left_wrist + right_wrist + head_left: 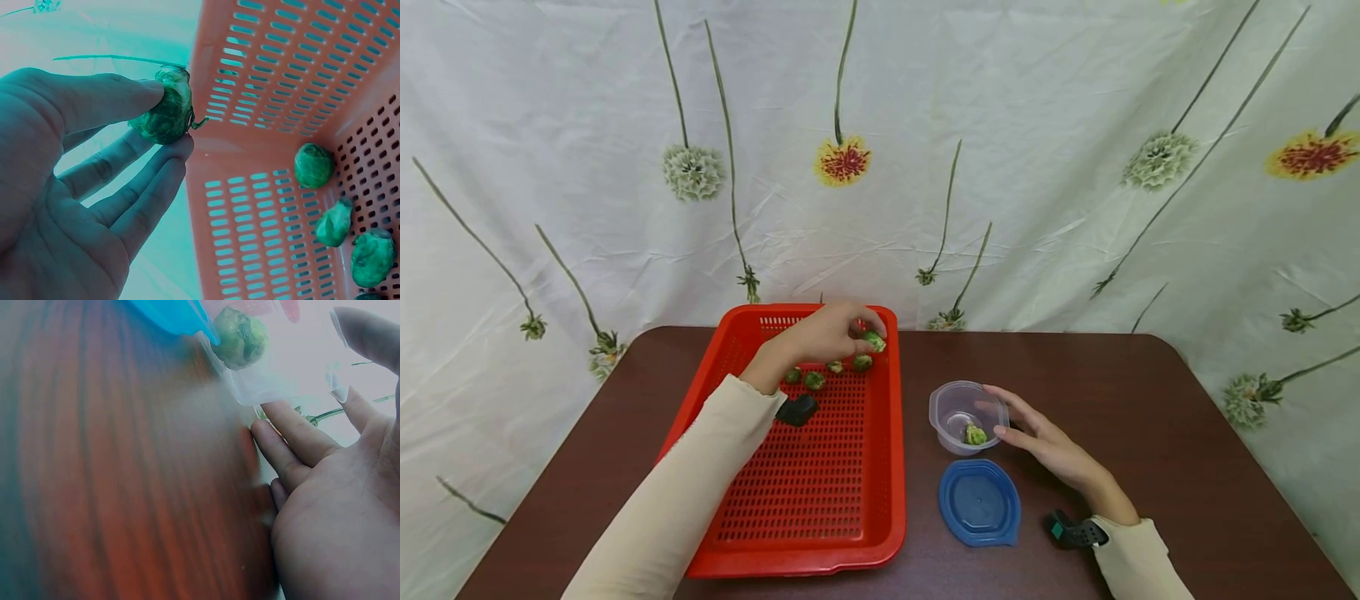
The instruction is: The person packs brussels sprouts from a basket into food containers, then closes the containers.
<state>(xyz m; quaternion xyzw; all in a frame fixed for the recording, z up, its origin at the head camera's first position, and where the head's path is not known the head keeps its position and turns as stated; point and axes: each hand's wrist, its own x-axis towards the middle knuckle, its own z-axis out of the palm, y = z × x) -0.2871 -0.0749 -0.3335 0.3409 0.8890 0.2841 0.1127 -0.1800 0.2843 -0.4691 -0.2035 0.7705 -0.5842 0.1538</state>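
Over the far right corner of the red basket, my left hand (835,331) pinches a Brussels sprout (167,109) between thumb and fingertips. Several other sprouts lie in the basket below, one of them a round green sprout (815,381). My right hand (1037,437) holds the right side of a clear plastic container (945,408), its thumb at the near side and its fingers toward the far side. Inside that container sits one sprout (975,435). In the right wrist view the container's wall (256,394) is close to the fingertips, and glare blurs the contact.
The red perforated basket (891,500) takes up the left half of the dark wooden table (1097,375). A blue lid (980,502) lies in front of the container. Behind the table hangs a white cloth (1037,108) printed with flowers.
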